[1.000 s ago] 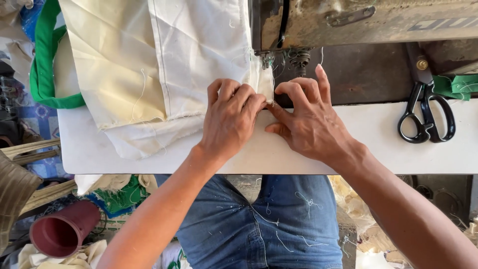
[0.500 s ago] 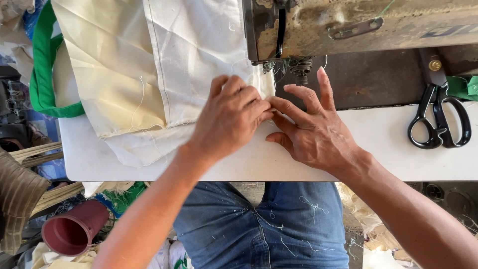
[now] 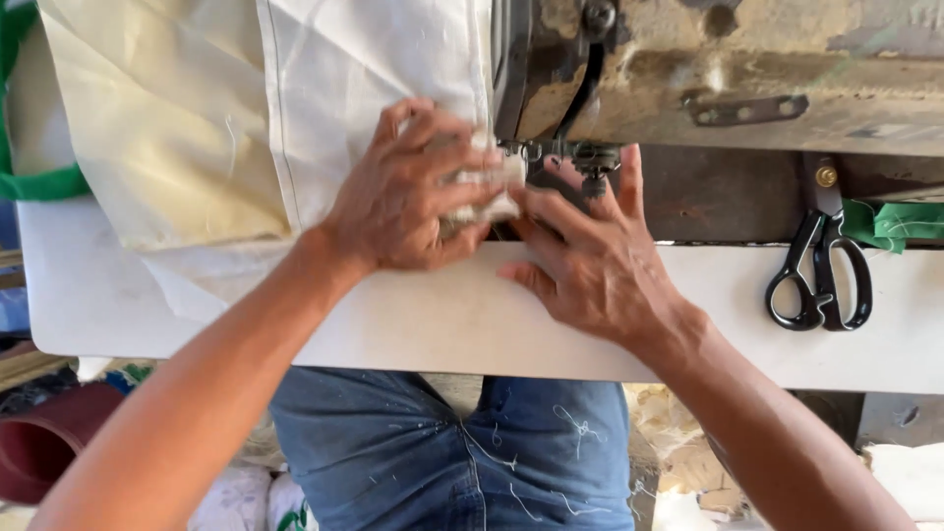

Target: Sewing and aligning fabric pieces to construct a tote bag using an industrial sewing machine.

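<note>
At centre, just under the sewing machine head (image 3: pixel 688 69): white fabric (image 3: pixel 374 69), its folded edge bunched beside the needle area (image 3: pixel 590 162). My left hand (image 3: pixel 408 197) lies on top of it, fingers curled, pinching and pressing the bunched edge w/ thumb & fingertips. My right hand (image 3: pixel 595 261) is flat & released, palm down on the white surface (image 3: pixel 472 320), fingers spread; index and middle reach up to the fabric edge, nothing gripped. Fingertips of both hands nearly meet at the fold. Fabric runs up & left from the hands, over a cream-yellow panel (image 3: pixel 157 128) that lies partly on the surface. Green strap (image 3: pixel 39 182) shows at far left, touching the cream panel's edge. Black-handled scissors (image 3: pixel 821 275) lie on the surface well to the right, blades pointing up toward the machine; green cloth scrap (image 3: pixel 895 224) just beside them. Below the surface edge: my blue jeans (image 3: pixel 452 452), flecked w/ thread bits. Dark red tube-like item (image 3: pixel 44 442) at lower left, on the floor; can't tell what it is.
</note>
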